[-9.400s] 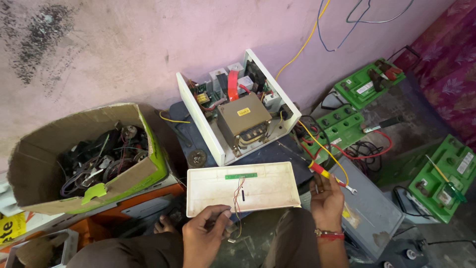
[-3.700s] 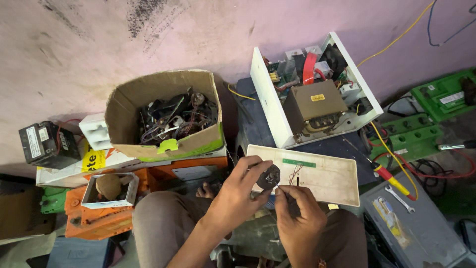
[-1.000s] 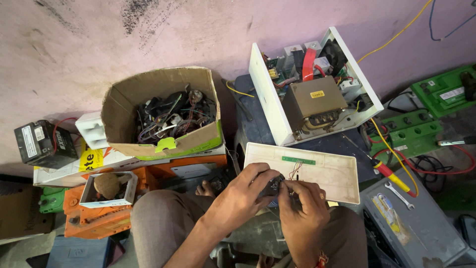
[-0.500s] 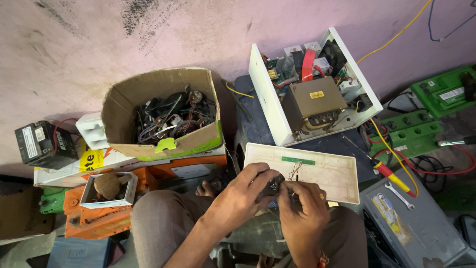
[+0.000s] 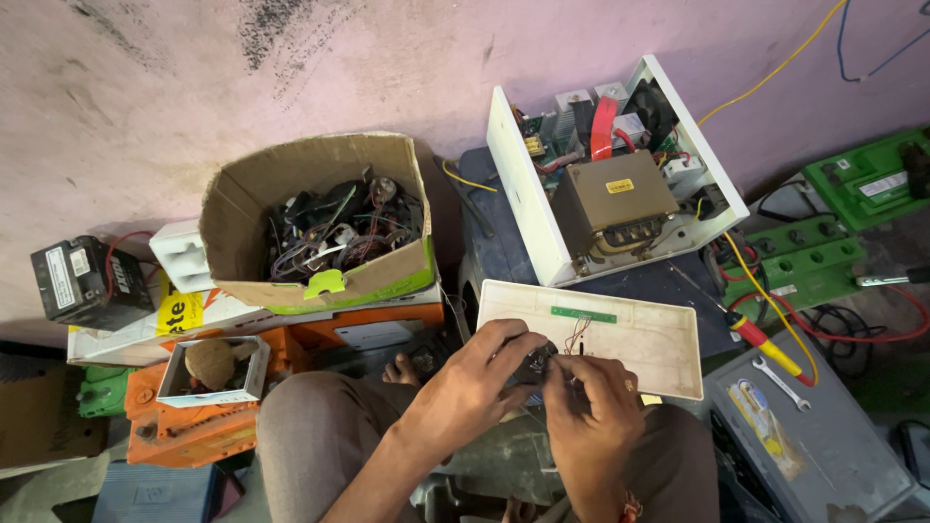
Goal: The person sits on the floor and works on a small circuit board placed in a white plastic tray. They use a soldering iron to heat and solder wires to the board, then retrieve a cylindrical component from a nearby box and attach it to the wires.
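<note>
My left hand (image 5: 478, 385) and my right hand (image 5: 594, 405) meet over my lap, both closed around a small dark round part (image 5: 536, 365) with thin red wires (image 5: 577, 334) running from it. The wires lead up to a narrow green circuit strip (image 5: 583, 315) on the white flat cover panel (image 5: 659, 351) that lies just beyond my hands. Behind the panel stands the open white metal case (image 5: 528, 194) with a large grey-brown transformer (image 5: 616, 203), a red cable and circuit boards inside.
A cardboard box of tangled wires and parts (image 5: 325, 225) stands at the left, above an orange toolbox (image 5: 203, 431). A small black battery (image 5: 87, 283) is at far left. Green battery tops (image 5: 804, 261), a red-yellow screwdriver (image 5: 770, 347) and a spanner (image 5: 780, 380) lie to the right.
Over the last second my hands have stayed together on the small dark part with only slight finger movement. Earlier, my right hand came off the surface at the right to join the left.
</note>
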